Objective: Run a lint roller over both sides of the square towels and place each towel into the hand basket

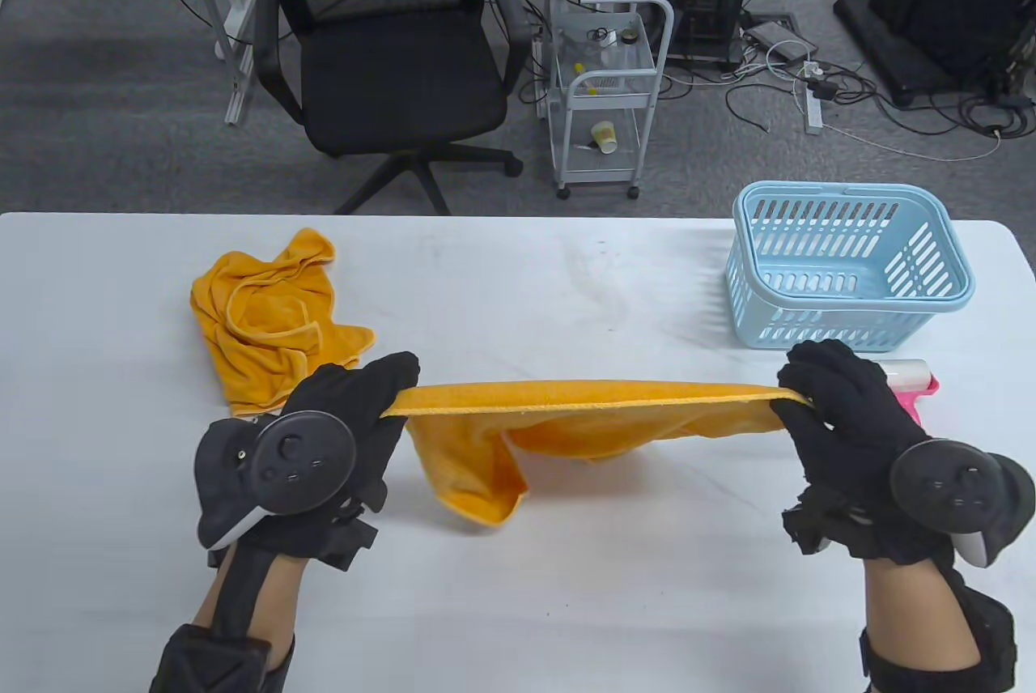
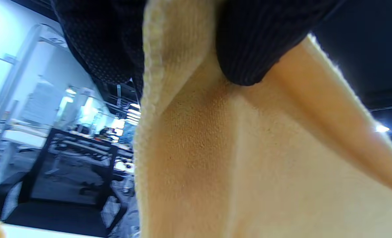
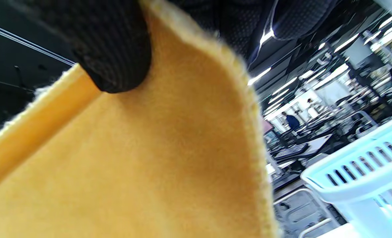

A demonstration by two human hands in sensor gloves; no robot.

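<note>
An orange square towel (image 1: 583, 422) hangs stretched above the table between both hands. My left hand (image 1: 368, 393) pinches its left corner, and my right hand (image 1: 809, 393) pinches its right corner. Both wrist views are filled by the towel (image 2: 215, 158) (image 3: 133, 155) with a gloved thumb pressed on it. A second orange towel (image 1: 271, 316) lies crumpled at the left of the table. The light blue hand basket (image 1: 846, 264) stands at the right back and holds nothing I can see. The lint roller (image 1: 910, 381), with a white roll on a pink handle, lies just behind my right hand.
The white table (image 1: 518, 563) reaches across the table view. Behind it stand a black office chair (image 1: 380, 53) and a small white cart (image 1: 607, 94) on the carpet, with cables to the right.
</note>
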